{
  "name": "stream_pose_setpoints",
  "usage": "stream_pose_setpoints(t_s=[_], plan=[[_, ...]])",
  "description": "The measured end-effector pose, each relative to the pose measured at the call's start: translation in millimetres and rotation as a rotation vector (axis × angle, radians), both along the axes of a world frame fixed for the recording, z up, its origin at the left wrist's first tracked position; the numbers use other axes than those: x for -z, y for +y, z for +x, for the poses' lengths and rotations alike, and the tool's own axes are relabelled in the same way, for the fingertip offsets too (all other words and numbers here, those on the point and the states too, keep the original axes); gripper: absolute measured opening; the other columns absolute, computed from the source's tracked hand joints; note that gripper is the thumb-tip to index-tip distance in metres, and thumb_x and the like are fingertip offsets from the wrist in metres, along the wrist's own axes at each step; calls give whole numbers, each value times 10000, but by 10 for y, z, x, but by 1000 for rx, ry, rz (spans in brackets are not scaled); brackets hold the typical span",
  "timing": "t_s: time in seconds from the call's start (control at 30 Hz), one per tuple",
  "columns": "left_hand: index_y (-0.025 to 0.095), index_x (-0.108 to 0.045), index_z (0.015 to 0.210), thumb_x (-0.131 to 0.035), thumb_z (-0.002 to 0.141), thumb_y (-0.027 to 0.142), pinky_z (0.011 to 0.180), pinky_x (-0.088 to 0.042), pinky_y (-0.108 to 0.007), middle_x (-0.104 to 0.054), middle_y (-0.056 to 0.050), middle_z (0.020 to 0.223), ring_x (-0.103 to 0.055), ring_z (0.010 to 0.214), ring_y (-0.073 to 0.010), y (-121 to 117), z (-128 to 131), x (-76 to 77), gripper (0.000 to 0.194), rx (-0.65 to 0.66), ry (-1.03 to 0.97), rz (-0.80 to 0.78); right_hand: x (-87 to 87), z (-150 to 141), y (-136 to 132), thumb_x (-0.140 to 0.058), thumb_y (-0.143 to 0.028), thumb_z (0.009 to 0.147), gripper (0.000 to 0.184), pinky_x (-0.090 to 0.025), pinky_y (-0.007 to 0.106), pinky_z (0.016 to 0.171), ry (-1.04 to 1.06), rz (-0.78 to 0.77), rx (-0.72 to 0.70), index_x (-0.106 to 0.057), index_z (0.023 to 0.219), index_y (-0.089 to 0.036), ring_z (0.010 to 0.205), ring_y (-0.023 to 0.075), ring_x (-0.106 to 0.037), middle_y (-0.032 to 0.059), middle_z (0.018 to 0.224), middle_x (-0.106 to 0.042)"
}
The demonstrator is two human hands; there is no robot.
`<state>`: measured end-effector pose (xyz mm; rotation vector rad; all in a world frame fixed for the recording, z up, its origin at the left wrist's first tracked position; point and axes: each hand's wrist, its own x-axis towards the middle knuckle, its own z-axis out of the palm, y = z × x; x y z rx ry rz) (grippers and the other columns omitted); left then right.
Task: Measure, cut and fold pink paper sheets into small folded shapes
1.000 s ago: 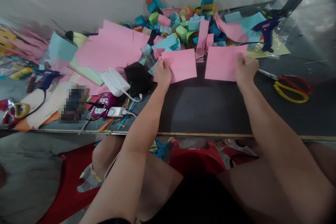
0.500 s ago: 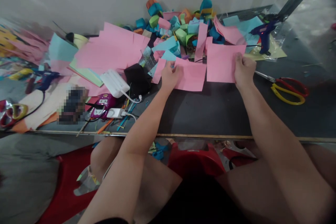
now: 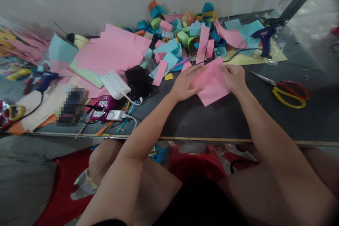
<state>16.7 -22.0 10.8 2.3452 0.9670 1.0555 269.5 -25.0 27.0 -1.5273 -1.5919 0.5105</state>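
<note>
A pair of pink paper sheets, seemingly laid one over the other, is held at a slant above the dark tabletop. My left hand has the left part between its thumb and long, stretched fingers. At the upper right edge, my right hand pinches the paper with curled fingers. Whether the sheets line up exactly is hard to tell. Scissors with one red and one yellow handle lie to the right of my right hand. Behind the sheets are a pink strip and a purple pen-like stick.
Folded coloured paper pieces are heaped along the wall. A blue glue gun stands at the back right, its cord running left. Leftward are large pink sheets, a white power bank, a black pouch and a purple power strip.
The two pink sheets, held apart before, have been brought together and tilted. My left hand has moved right and spread its fingers; my right hand has moved left and slightly down.
</note>
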Motion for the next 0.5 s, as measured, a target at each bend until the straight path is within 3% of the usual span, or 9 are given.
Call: stream_pose_setpoints(t_s=[0.07, 0.13, 0.27, 0.4, 0.5], plan=[[282, -584, 1502, -586, 857, 826, 1269, -320, -501, -552, -120, 1596, -488, 1496, -357, -38, 66, 17, 844, 94, 33, -55, 10, -81, -29, -590, -728, 925, 692, -222, 327, 601, 71, 1, -28, -278, 550, -238, 592, 123, -265, -31, 600, -240], [268, -531, 1554, -618, 798, 870, 1282, -281, -511, -511, -134, 1632, -457, 1520, -373, -39, 96, 60, 970, 88, 80, -104, 28, -139, -36, -541, -819, 903, 710, -257, 325, 590, 171, -12, -16, -320, 558, -239, 587, 132, -316, -25, 588, -274], [235, -455, 1607, -671, 702, 917, 1301, -146, -563, -421, -175, 1686, -313, 1596, -419, -14, 86, 112, 1154, -1, 158, -142, 22, -195, -41, -438, -933, 861, 727, -403, 341, 609, 318, -97, -49, -616, 722, -242, 661, 199, -544, 17, 620, -486], [198, -472, 1592, -685, 692, 915, 1299, -19, -609, -401, -216, 1686, -279, 1599, -458, -51, 114, 96, 1170, 39, 212, -131, -9, -239, -72, -350, -1022, 787, 876, -526, 394, 678, 392, -139, -191, -743, 986, -265, 800, 266, -689, 67, 784, -680], [186, -628, 1437, -727, 698, 868, 1304, -16, -620, -543, -218, 1578, -379, 1537, -476, -95, 165, 79, 1010, 35, 154, -139, 0, -246, -82, -284, -1057, 750, 951, -571, 418, 694, 457, -157, -288, -747, 1026, -274, 845, 286, -720, 91, 844, -725]])
